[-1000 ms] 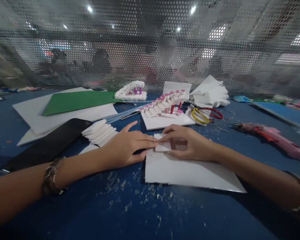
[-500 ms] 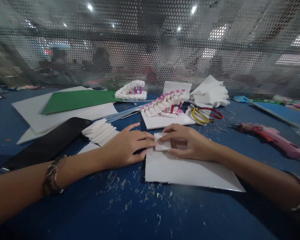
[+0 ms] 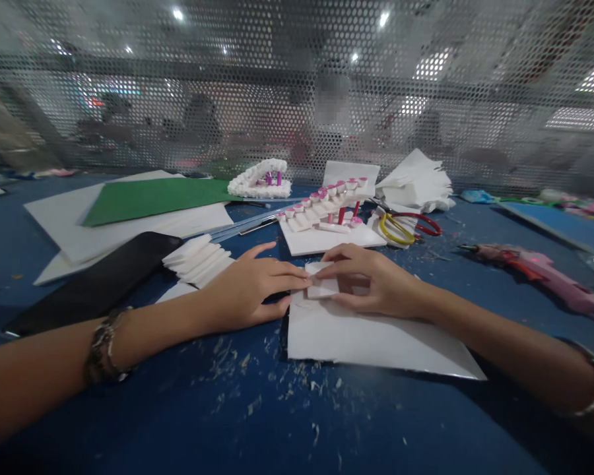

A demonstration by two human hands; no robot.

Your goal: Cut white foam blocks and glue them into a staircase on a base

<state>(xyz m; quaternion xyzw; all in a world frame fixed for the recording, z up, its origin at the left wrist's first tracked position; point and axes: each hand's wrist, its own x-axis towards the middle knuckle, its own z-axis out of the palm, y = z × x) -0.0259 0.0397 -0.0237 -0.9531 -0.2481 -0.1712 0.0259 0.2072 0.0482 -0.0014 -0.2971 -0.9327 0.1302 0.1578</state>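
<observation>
Paper (image 3: 366, 343) lies flat on the bench (image 3: 178, 409) in the head view, and on its far left part rests a small white block (image 3: 323, 288), probably so that it has even support. The right hand (image 3: 371, 280) pinches this block between thumb and fingers, perhaps to steady it, with the wrist low. The left hand (image 3: 247, 290) is palm down, its fingers spread; two tips reach the block's left edge, while the little finger points away.
</observation>
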